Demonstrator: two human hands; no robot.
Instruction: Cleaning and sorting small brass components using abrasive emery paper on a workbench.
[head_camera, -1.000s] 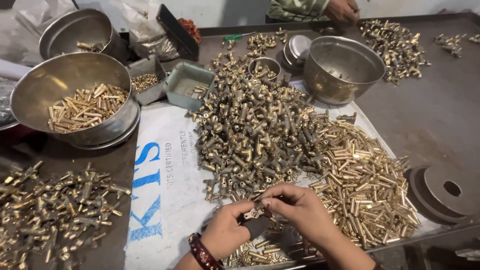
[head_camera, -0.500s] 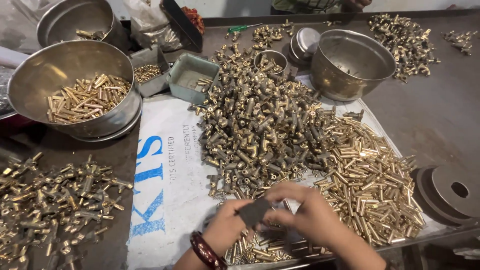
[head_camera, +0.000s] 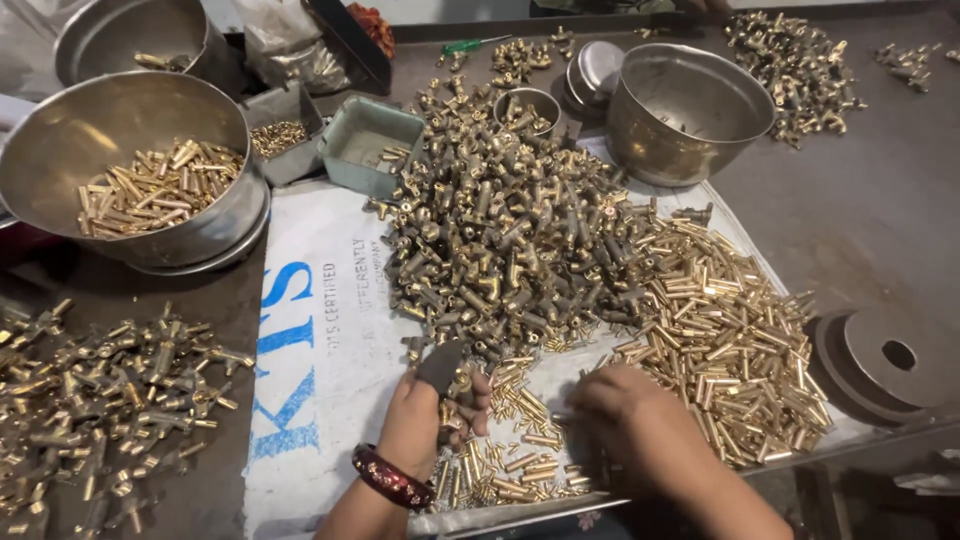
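My left hand (head_camera: 428, 412) holds a small flat grey metal piece (head_camera: 441, 364) upright, together with a brass fitting, near the front of a white printed sack (head_camera: 320, 330). A dark red bangle (head_camera: 388, 478) sits on that wrist. To its right, my right hand (head_camera: 625, 415) lies palm down on loose brass tubes (head_camera: 520, 440), fingers curled; what it grips is hidden. A big heap of brass T-shaped fittings (head_camera: 510, 240) rises just beyond both hands. A spread of short brass tubes (head_camera: 730, 330) lies to the right.
A steel bowl (head_camera: 60, 130) holding brass tubes stands at the left, an empty steel pot (head_camera: 690, 105) at the back right. Small grey trays (head_camera: 365, 140) sit behind the heap. More fittings (head_camera: 100, 390) lie at left front. A round metal disc (head_camera: 880, 355) is at right.
The hands, together a second ago on the grey piece, have come apart: my left keeps it raised, my right has dropped onto the tubes. The camera has tilted nearer the table.
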